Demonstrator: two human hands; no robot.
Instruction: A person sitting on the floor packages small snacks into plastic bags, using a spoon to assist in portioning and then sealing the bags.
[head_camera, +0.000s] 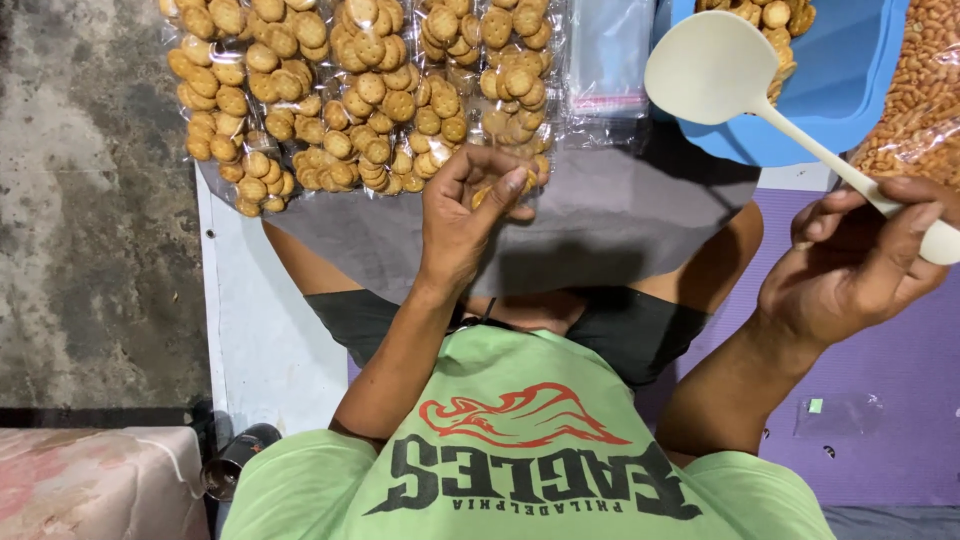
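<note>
Biscuits are being bagged. Four filled clear bags (370, 90) are already lying side by side on the grey cloth (620, 215) over the lap. A fifth bag of biscuits (515, 180) is being pinched shut-handed by the left hand (465, 215), at the row's end. A cream plastic scoop (715, 70) is being gripped by its handle in the right hand (860, 265), its bowl hanging over the blue tub (850, 90) (biscuits still inside). Empty bags (610, 55) are waiting, so more is judged left.
</note>
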